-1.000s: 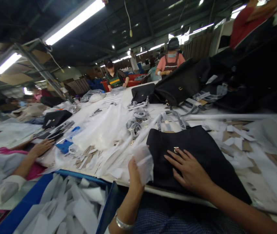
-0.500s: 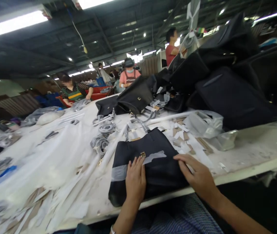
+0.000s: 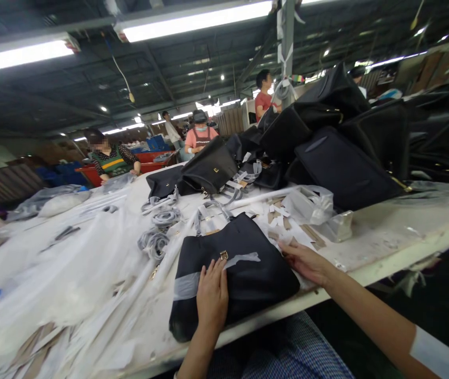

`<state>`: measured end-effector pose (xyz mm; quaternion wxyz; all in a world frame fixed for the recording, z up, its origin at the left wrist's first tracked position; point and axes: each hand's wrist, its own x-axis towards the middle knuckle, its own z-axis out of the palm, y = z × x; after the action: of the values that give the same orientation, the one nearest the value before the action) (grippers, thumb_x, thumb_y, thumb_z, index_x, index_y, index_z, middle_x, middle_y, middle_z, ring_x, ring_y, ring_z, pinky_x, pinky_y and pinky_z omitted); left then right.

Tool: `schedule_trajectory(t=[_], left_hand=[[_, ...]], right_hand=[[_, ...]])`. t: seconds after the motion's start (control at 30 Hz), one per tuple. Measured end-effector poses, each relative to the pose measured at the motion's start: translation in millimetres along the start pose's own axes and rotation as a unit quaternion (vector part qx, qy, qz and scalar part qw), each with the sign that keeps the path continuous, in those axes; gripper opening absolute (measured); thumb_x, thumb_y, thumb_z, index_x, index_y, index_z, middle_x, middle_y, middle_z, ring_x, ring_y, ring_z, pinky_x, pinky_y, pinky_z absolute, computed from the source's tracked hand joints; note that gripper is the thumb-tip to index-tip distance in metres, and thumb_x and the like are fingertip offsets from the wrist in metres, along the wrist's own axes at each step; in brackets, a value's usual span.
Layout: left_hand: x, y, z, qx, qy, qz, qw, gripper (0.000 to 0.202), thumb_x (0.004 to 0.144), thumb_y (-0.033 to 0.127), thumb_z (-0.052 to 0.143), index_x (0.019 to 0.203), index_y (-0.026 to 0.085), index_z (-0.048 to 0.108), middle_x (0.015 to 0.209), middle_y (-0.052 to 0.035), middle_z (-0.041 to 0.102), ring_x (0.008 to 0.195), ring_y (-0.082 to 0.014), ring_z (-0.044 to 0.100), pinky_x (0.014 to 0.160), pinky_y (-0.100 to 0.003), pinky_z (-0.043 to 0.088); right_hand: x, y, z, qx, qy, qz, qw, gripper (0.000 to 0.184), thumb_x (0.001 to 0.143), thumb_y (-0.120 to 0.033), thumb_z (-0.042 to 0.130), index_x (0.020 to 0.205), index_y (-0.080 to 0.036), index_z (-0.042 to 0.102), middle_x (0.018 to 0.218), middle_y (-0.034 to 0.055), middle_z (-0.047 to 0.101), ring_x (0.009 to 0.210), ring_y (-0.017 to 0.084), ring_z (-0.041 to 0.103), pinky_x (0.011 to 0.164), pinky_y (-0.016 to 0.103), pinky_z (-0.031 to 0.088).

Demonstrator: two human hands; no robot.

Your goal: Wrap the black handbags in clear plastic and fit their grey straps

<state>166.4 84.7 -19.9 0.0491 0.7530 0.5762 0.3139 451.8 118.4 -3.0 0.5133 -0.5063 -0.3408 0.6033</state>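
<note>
A black handbag (image 3: 248,273) with a gold clasp lies flat at the near edge of the white work table (image 3: 386,252). A strip of clear wrapping film (image 3: 192,284) runs across its front. My left hand (image 3: 211,297) rests flat on the bag, fingers stretched out over the film just below the clasp. My right hand (image 3: 305,261) lies open at the bag's right edge, fingertips on the paper scraps (image 3: 283,221) beside it.
A heap of black bags (image 3: 338,152) is piled at the right. Grey strap coils (image 3: 157,237) and white plastic sheets (image 3: 70,268) cover the left of the table. A crumpled clear bag (image 3: 319,208) lies behind my right hand. Several people work at the far end.
My left hand laid the white film it was holding across the bag and now presses it flat. My right hand slid from the bag's front to its right edge. The view swung right.
</note>
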Motion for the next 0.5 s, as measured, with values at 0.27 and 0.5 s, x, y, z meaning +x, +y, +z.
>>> schedule_trajectory(t=[0.27, 0.5], left_hand=[[-1.4, -0.5, -16.5, -0.295, 0.105, -0.163, 0.936, 0.045, 0.101, 0.043, 0.039, 0.118, 0.018, 0.073, 0.119, -0.0102, 0.074, 0.122, -0.0287, 0.063, 0.111, -0.048, 0.044], [-7.0, 4.9, -23.3, -0.422, 0.144, -0.136, 0.885, 0.045, 0.103, 0.042, 0.038, 0.119, 0.016, 0.072, 0.125, -0.0084, 0.071, 0.124, -0.0226, 0.062, 0.116, -0.042, 0.039]], right_hand=[[1.7, 9.7, 1.6, -0.238, 0.076, -0.088, 0.964, 0.039, 0.075, -0.059, 0.071, 0.08, -0.021, 0.077, 0.076, 0.0051, 0.075, 0.075, 0.025, 0.068, 0.068, 0.034, 0.052], [-16.2, -2.8, 15.2, -0.371, 0.112, -0.2, 0.9, 0.035, 0.081, -0.057, 0.056, 0.071, -0.025, 0.067, 0.094, 0.0086, 0.07, 0.098, 0.031, 0.064, 0.098, 0.045, 0.044]])
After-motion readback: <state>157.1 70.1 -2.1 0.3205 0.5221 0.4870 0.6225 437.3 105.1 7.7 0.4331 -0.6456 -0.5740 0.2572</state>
